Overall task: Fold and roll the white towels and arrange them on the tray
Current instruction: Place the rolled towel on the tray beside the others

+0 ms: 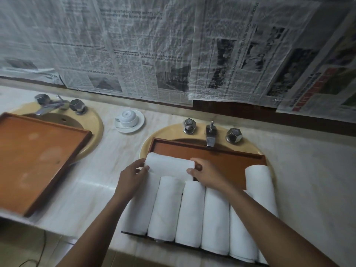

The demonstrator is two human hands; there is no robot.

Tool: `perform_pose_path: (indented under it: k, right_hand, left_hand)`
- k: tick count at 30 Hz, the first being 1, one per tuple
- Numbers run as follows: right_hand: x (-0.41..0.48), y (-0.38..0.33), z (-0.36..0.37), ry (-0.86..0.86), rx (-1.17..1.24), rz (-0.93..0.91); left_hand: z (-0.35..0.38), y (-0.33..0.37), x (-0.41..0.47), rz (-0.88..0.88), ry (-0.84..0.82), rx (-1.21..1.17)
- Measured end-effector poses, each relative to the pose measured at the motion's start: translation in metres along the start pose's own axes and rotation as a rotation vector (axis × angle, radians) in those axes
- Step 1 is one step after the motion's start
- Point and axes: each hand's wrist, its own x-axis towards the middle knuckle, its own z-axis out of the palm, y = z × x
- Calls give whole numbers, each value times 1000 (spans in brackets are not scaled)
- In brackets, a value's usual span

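A brown wooden tray (pixel 227 158) lies across the right sink. Several rolled white towels (pixel 190 212) lie side by side along its near part, pointing away from me. One more rolled white towel (pixel 169 164) lies crosswise behind them at the tray's far left. My left hand (pixel 133 176) grips its left end, thumb on top. My right hand (pixel 206 174) grips its right end. My right forearm hides part of the rolls at the near right.
A second, bare wooden tray (pixel 38 157) rests on the left sink (pixel 92 128). An upturned white cup on a saucer (pixel 129 119) stands between the sinks. Metal taps (pixel 211 135) rise behind the right tray. Newspaper (pixel 173 45) covers the wall.
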Motion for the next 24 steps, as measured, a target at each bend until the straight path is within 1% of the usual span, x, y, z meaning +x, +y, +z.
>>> perform_pose_path:
  k: [3, 6, 10, 14, 16, 19, 21, 24]
  right_hand:
    - [-4, 1, -1, -21, -7, 0]
    - [-11, 2, -5, -12, -26, -4]
    - [-27, 5, -16, 14, -24, -57]
    - [-55, 18, -34, 99, -5, -70]
    - [-76, 27, -45, 143, 34, -73]
    - [-110, 47, -63, 256, 84, -98]
    - [-136, 67, -78, 305, 113, -83]
    - [-175, 96, -99, 361, 127, -62]
  left_hand:
    - [-1, -5, -1, -4, -7, 19]
    - [0, -3, -7, 36, 42, 61]
    - [8, 15, -19, 164, 146, 120]
    - [22, 44, -38, 270, 179, 113]
    - [33, 58, -49, 314, 174, 111]
    - [54, 81, -68, 368, 138, 90]
    - [74, 97, -82, 410, 112, 67]
    - [106, 120, -100, 426, 51, 57]
